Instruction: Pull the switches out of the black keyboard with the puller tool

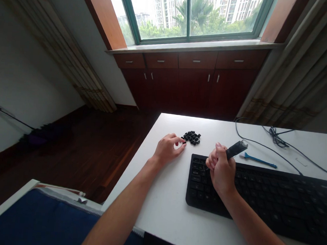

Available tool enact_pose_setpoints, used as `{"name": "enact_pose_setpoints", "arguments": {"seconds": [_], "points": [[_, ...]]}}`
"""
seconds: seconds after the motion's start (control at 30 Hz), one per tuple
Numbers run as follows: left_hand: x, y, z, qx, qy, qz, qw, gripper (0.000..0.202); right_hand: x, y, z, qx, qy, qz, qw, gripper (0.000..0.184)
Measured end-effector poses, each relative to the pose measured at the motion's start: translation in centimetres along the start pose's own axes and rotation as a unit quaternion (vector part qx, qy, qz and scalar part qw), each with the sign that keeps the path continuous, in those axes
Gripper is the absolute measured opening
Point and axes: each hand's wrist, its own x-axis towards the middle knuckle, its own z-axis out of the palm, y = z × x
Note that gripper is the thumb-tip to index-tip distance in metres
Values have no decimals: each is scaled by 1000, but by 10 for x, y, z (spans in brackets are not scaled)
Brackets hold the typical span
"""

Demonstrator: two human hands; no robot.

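Left hand (pixel 168 150), loosely curled, lies nearer the keycap pile (pixel 191 137), just beside its fingertips; right hand (pixel 220 169) grips a black tool (pixel 236 149) above the keyboard (pixel 259 198).

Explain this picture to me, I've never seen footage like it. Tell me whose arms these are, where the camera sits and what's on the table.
There's no machine here: these are a person's own bare arms, filmed by one camera worn on their head, looking forward and down. On the white table lie a black keyboard, a small heap of black keycaps, a blue brush and dark cables. The right hand grips a flat black tool above the keyboard. The left hand has its fingertips at the heap's edge; whether they hold a keycap is hard to tell.
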Motion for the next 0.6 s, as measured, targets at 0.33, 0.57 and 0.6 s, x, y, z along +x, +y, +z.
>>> {"name": "enact_pose_setpoints", "arguments": {"seconds": [0.33,0.57,0.6], "points": [[1,-2,1,2,0,-9,1000,17,0,-1,0,-3,3,3,1000,45],[1,-2,1,-7,-4,-4,1000,13,0,-1,0,-2,4,3,1000,44],[1,-2,0,-8,-6,-1,1000,12,0,-1,0,-1,5,3,1000,44]]}}
